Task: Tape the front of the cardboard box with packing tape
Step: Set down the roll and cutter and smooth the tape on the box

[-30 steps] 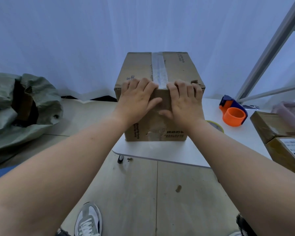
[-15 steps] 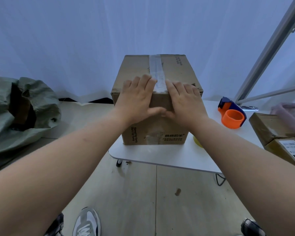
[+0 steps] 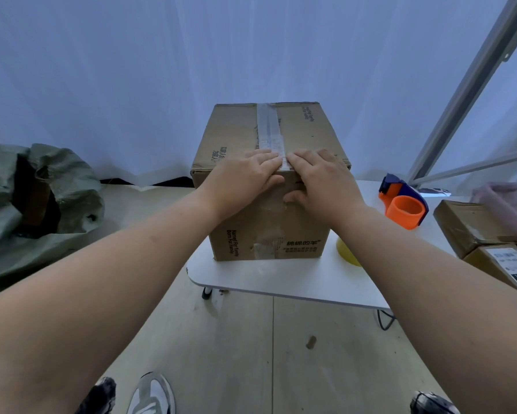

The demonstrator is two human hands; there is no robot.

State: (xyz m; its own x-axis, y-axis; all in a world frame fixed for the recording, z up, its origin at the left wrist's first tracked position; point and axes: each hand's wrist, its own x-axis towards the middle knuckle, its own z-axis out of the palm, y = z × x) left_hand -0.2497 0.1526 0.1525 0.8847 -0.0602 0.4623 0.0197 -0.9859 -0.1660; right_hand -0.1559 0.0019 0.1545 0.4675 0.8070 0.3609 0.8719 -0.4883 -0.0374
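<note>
Flanking tape [image 3: 270,135], flat fingers [image 3: 266,161]

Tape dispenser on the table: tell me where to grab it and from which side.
Probably grip the tape dispenser by its blue body behind the orange roll, coming from above with the right hand. It lies on the white table, right of the cardboard box, its top unobstructed.

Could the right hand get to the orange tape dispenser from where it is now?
Probably yes. The right hand lies flat on the cardboard box, holding nothing, and the tape dispenser sits on the white table to the box's right, with bare tabletop between them.
</note>
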